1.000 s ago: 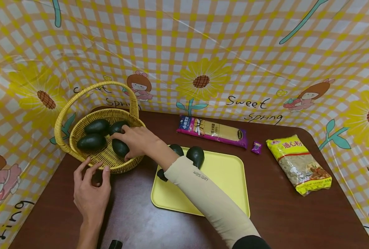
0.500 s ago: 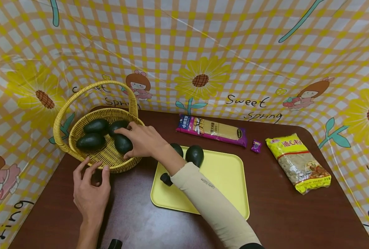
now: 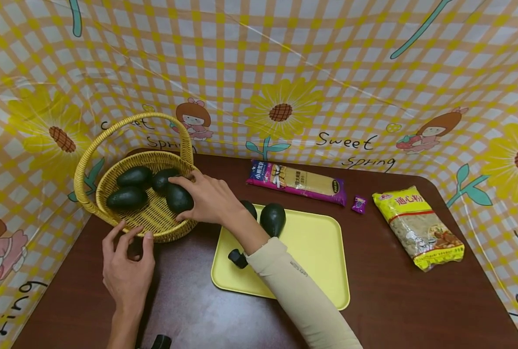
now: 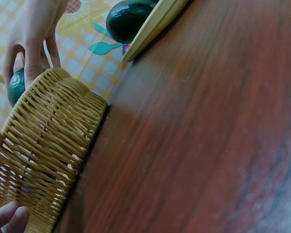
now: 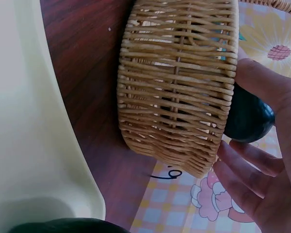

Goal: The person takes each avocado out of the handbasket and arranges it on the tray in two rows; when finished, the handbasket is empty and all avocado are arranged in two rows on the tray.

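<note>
My right hand (image 3: 208, 198) grips a dark green avocado (image 3: 178, 198) over the right side of the yellow wicker basket (image 3: 106, 218), thumb and fingers around it. In the right wrist view, this avocado (image 5: 250, 115) shows just beyond the basket's rim, partly hidden by it. Several other avocados lie inside, one a dark avocado (image 3: 127, 198) at the left. My left hand (image 3: 130, 271) holds the basket's near rim, and its fingertips (image 4: 17, 218) rest against the woven wall. Beside the basket, a yellow tray (image 3: 315, 261) carries a dark avocado (image 3: 273, 219) and another half hidden behind my right forearm.
A purple noodle packet (image 3: 298, 182) lies along the back, with a small purple wrapper (image 3: 359, 204) at its right end. Farther right is a yellow macaroni bag (image 3: 418, 228). The basket's tall handle (image 3: 82, 167) arches over its opening. Patterned cloth (image 3: 281, 58) encloses the table.
My right hand has shifted to the right with the avocado, from inside the basket toward its right rim. My left hand stays in place at the near rim.
</note>
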### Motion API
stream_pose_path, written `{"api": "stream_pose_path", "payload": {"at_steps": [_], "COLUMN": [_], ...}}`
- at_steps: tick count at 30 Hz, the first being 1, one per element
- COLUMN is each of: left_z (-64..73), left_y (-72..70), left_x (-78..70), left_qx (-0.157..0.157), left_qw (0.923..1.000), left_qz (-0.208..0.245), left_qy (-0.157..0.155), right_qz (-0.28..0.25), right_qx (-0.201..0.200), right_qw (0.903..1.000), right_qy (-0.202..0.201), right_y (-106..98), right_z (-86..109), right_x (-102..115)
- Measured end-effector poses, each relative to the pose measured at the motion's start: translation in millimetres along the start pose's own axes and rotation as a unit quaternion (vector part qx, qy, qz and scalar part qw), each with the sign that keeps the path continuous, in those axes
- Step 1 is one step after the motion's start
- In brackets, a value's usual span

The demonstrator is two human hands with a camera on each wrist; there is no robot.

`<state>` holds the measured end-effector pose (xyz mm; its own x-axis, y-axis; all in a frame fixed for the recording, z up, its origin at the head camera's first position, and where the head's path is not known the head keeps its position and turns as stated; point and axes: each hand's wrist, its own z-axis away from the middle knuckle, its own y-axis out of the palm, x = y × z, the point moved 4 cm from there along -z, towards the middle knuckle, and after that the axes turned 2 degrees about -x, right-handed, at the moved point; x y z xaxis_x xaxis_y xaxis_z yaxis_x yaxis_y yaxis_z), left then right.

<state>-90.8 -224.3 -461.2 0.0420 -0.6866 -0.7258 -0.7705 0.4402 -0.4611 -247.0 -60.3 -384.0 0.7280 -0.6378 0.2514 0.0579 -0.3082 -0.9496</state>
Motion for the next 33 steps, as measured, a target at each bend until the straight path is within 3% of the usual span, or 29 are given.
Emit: {"api": "stream_pose_path", "payload": {"at_steps": [15, 33], "left_z": [0.5, 1.9], "left_y": [0.1, -0.1], "left_x": [-0.1, 0.1], "left_qx": [0.002, -0.002], "left_qw": [1.0000, 0.9999], "left_qz": [0.002, 0.013], "left_qy": [-0.004, 0.000], "right_qz": [0.002, -0.007], "right_qx": [-0.032, -0.089], "right_qw": [0.9991, 0.9960], "right_qy": [0.026, 0.011], "right_y": [-1, -8], "right_z": [17.4, 39.5], "right_x": [0, 1]}}
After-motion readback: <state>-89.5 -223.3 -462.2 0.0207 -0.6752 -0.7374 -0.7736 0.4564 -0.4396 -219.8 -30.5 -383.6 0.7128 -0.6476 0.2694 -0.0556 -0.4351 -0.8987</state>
